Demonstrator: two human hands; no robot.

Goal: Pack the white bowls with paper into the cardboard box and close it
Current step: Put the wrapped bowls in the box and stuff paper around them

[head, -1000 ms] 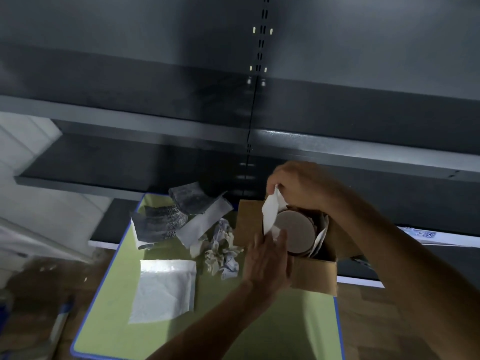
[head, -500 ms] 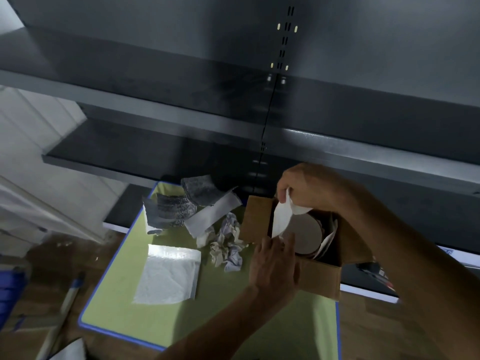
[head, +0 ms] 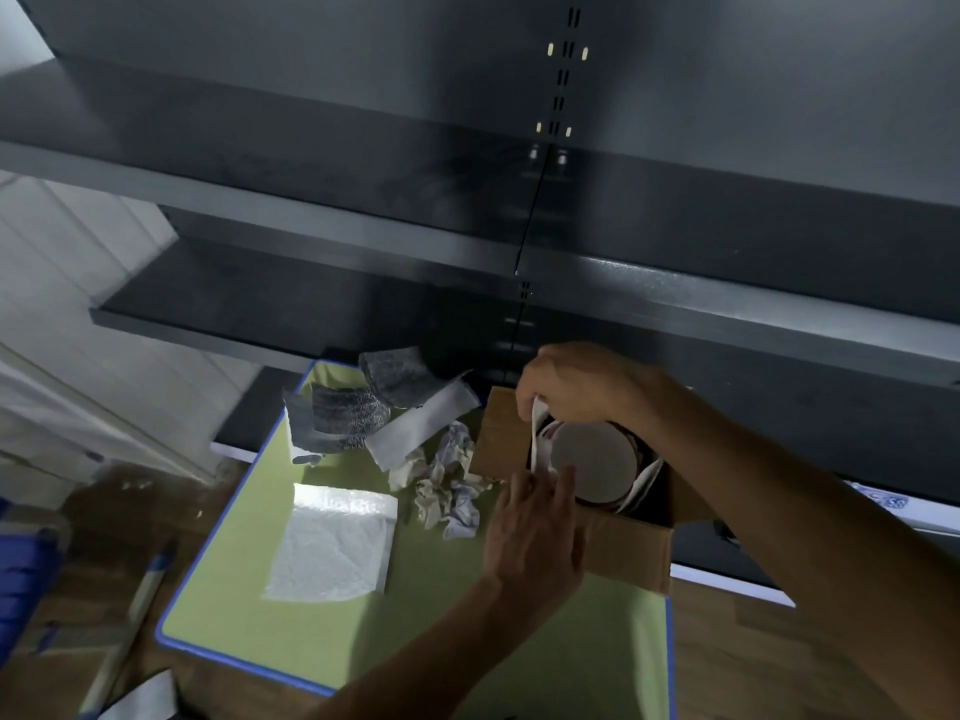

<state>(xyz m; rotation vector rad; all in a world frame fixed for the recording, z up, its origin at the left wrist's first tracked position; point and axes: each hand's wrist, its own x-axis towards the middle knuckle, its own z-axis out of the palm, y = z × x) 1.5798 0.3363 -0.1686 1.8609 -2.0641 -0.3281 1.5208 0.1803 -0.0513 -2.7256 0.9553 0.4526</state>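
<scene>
An open cardboard box (head: 628, 548) stands on the green table (head: 467, 631), its flaps spread outward. Inside it a white bowl (head: 595, 465) lies upside down with white paper (head: 537, 449) tucked around it. My right hand (head: 582, 387) is over the far side of the box and pinches the top of that paper. My left hand (head: 535, 532) is at the near left edge of the box, fingers straight and touching the paper beside the bowl.
A flat white sheet (head: 332, 543), crumpled paper (head: 449, 485) and printed newspaper pieces (head: 353, 413) lie left of the box. Dark metal shelves (head: 519, 252) overhang the table's far side. A blue crate (head: 21, 579) sits on the wooden floor at left.
My right hand has pushed the white paper down beside the bowl, so less of it sticks up. The view shifted a little; my left hand stays at the box's near edge.
</scene>
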